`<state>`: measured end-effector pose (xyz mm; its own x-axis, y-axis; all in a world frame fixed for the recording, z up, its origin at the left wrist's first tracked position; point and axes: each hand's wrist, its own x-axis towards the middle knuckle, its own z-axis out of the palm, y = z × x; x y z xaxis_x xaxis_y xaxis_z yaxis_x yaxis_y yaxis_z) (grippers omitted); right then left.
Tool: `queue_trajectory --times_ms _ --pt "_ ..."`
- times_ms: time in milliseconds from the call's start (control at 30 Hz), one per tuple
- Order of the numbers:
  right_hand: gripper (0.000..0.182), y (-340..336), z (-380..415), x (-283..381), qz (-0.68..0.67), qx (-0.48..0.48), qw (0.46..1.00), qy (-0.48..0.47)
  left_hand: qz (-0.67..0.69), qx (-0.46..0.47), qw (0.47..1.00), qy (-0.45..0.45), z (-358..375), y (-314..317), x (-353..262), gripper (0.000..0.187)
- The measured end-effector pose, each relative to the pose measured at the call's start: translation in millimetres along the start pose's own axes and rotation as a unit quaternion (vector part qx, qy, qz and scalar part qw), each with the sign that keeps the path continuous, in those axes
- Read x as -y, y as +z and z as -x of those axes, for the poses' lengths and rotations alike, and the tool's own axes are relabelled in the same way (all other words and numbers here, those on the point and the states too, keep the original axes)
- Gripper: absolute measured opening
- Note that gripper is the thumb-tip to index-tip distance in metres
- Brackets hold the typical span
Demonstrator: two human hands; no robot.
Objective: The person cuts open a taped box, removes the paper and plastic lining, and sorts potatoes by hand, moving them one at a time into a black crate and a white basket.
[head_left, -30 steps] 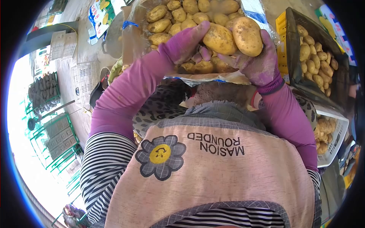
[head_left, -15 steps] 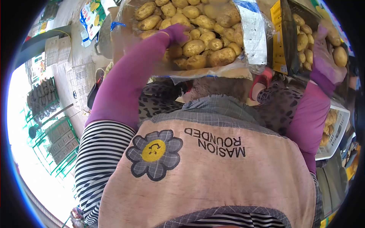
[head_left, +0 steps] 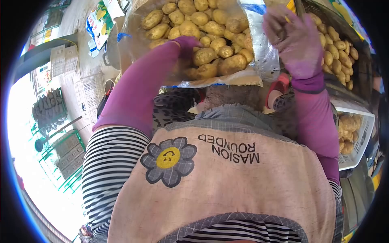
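Observation:
My left hand (head_left: pixel 190 46), in a purple glove, reaches in among the potatoes (head_left: pixel 204 56) in the plastic-lined box (head_left: pixel 253 75) in front of me. Its fingers are partly hidden by the potatoes and blurred. Beyond the box's right edge, my right hand (head_left: pixel 292 40) is raised with its fingers apart and nothing in it. It hangs between that box and a dark crate (head_left: pixel 344 87) of potatoes on the right.
A white crate (head_left: pixel 364 139) with potatoes stands at the lower right. Empty pale crates (head_left: pixel 90 91) lie on the floor at the left, near a green rack (head_left: pixel 69 156). A printed bag (head_left: pixel 98 24) is at the upper left.
My right hand has moved left from over the dark crate towards the box, and the potatoes near it now lie in the crate. My left hand has shifted slightly down among the potatoes.

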<state>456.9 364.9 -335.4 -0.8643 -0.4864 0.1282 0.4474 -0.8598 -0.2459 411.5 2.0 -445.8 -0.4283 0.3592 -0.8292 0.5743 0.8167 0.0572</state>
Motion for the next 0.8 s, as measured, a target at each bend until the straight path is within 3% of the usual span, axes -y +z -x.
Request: queue_trajectory --times_ms 100,133,200,267,367,400,500,533,567,600,700,800 --pt "0.053 36 0 -30 0.237 -0.249 0.939 0.02 0.265 -0.095 0.96 0.002 18 5 22 0.063" --pt "0.049 20 6 -37 0.259 -0.147 0.955 0.01 0.385 -0.107 0.917 -0.004 29 1 21 0.057" --pt "0.048 7 7 -46 0.536 -0.036 0.843 -0.02 0.606 -0.131 0.784 -0.023 57 -17 22 0.05" --pt "0.054 31 0 -65 0.573 -0.057 0.817 0.029 0.619 -0.118 0.776 0.041 91 -54 -6 0.048" --pt "0.053 22 -4 -93 0.682 0.002 0.727 -0.085 0.508 -0.099 0.854 0.058 125 -115 -57 0.048" --pt "0.055 25 -9 -98 0.651 -0.035 0.756 -0.055 0.445 -0.089 0.89 0.05 128 -124 -66 0.049" --pt "0.057 44 -9 -74 0.42 -0.175 0.885 0.103 0.539 -0.229 0.808 0.065 96 -108 -51 0.052" --pt "0.054 34 -8 -73 0.376 -0.187 0.904 0.081 0.537 -0.212 0.817 0.005 68 -92 -16 0.047" --pt "0.056 25 -7 -70 0.329 -0.192 0.922 0.074 0.355 -0.161 0.918 -0.07 51 -75 8 0.046" --pt "0.057 17 -4 -66 0.281 -0.196 0.937 0.068 0.157 -0.102 0.972 -0.142 41 -61 21 0.047" --pt "0.057 13 0 -61 0.209 -0.181 0.959 0.064 0.288 -0.057 0.924 -0.247 42 -24 8 0.07" --pt "0.051 13 -3 -57 0.176 -0.181 0.965 0.067 0.248 -0.083 0.918 -0.297 6 15 18 0.084"
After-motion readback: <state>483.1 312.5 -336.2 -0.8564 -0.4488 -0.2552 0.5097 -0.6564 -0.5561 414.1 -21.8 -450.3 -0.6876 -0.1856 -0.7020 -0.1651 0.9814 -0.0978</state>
